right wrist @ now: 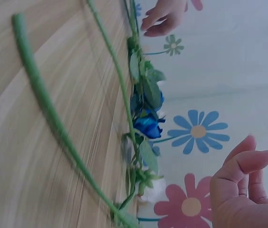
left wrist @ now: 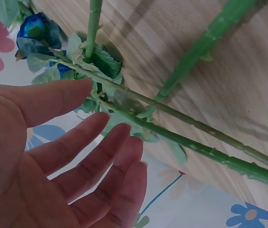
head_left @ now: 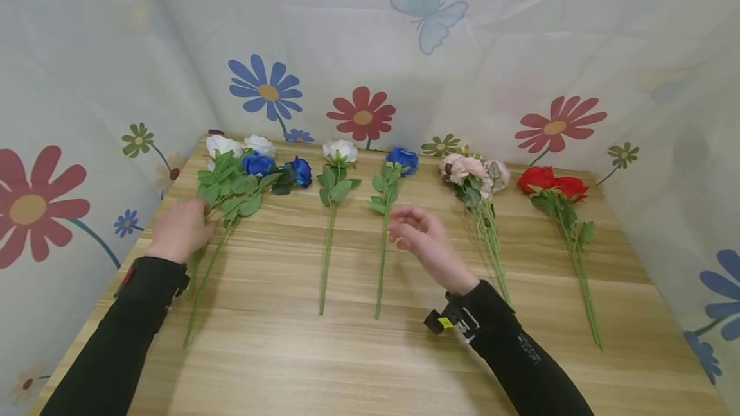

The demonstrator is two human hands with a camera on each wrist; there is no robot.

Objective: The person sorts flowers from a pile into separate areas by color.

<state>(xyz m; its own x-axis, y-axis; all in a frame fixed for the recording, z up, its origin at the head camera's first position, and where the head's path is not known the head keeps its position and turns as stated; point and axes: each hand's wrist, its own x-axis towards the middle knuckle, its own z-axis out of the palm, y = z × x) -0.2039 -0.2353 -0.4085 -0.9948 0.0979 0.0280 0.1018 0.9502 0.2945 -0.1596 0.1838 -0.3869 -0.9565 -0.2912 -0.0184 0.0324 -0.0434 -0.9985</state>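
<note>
At the left of the table lies a bunch of artificial roses, with white roses [head_left: 224,145] and blue roses [head_left: 258,163] over green leaves. My left hand [head_left: 180,230] is over their stems; in the left wrist view its thumb and fingers are spread apart, fingertips close to two stems [left wrist: 209,148] and gripping nothing. A single blue rose [head_left: 403,160] lies near the middle. Beside its stem [head_left: 382,262] hovers my right hand [head_left: 424,242], its fingers loosely bent with nothing between them. Left of that stem lies a single white rose [head_left: 340,151].
Pale pink flowers [head_left: 464,169] lie right of the middle, their stems partly behind my right wrist. Red roses [head_left: 537,178] lie farther right. A printed cloth [head_left: 347,24] with flowers and a butterfly encloses the wooden table [head_left: 277,352] at the back and sides.
</note>
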